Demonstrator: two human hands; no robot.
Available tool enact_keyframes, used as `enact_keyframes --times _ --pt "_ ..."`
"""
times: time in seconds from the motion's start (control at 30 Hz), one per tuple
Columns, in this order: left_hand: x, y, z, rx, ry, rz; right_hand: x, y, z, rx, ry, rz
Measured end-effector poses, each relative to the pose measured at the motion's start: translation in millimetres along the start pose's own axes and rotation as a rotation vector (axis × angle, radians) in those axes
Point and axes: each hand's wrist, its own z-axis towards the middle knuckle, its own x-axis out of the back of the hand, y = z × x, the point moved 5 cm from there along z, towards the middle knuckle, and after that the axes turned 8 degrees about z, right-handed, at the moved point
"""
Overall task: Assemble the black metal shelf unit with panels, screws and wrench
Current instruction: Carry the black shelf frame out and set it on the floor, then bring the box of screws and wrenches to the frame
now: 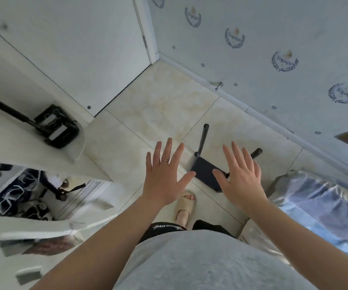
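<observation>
**Left hand [164, 176] and right hand [242, 176]: open, assembly barely begun**

My hands hover with fingers spread, holding nothing; the black shelf panel [205, 173] lies on the floor [158, 105] below them, two posts [202, 141] seemingly attached; screws and wrench unseen; most work, I judge, remains.

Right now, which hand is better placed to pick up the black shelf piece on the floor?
Probably the right. The right hand is open and overlaps the black shelf piece in view; the left hand, also open, sits beside it.
</observation>
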Motion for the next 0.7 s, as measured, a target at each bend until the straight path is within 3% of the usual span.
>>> enact_keyframes --times 0.4,0.7 --pt "31 -38 -173 0.338 0.195 -0.06 -36 -88 -90 0.455 -0.082 -0.038" --pt "75 -103 -300 0.575 0.5 -0.12 -67 -202 -150 0.859 -0.103 0.072"
